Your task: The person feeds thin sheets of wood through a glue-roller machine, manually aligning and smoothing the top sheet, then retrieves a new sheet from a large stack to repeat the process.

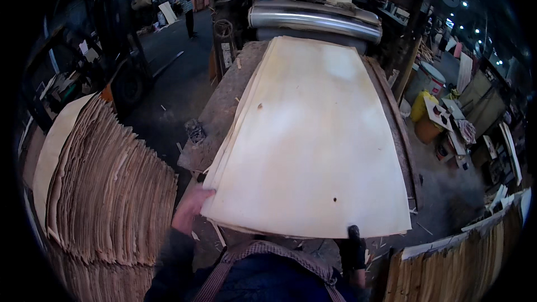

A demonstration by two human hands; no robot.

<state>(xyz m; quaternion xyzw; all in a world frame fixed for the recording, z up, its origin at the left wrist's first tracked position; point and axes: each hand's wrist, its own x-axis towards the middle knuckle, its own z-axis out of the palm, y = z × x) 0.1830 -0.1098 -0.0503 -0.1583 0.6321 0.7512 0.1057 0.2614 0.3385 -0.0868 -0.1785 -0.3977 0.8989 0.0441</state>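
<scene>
A broad stack of pale wood veneer sheets lies in front of me on a worn table, its far end close to a large metal roller. At the near left corner, my left hand is bare and closed on the sheet edge, with some fingers hidden beneath it. My right hand, in a dark glove, grips the near edge toward the right corner. A dark fingertip or thumb shows on top there, while the other fingers are out of sight. Small dark knots mark the top sheet.
To my left stands a tall stack of rough-edged veneer; another veneer stack is at the lower right. A forklift and a standing person are at the far left. Buckets and a drum stand at the right.
</scene>
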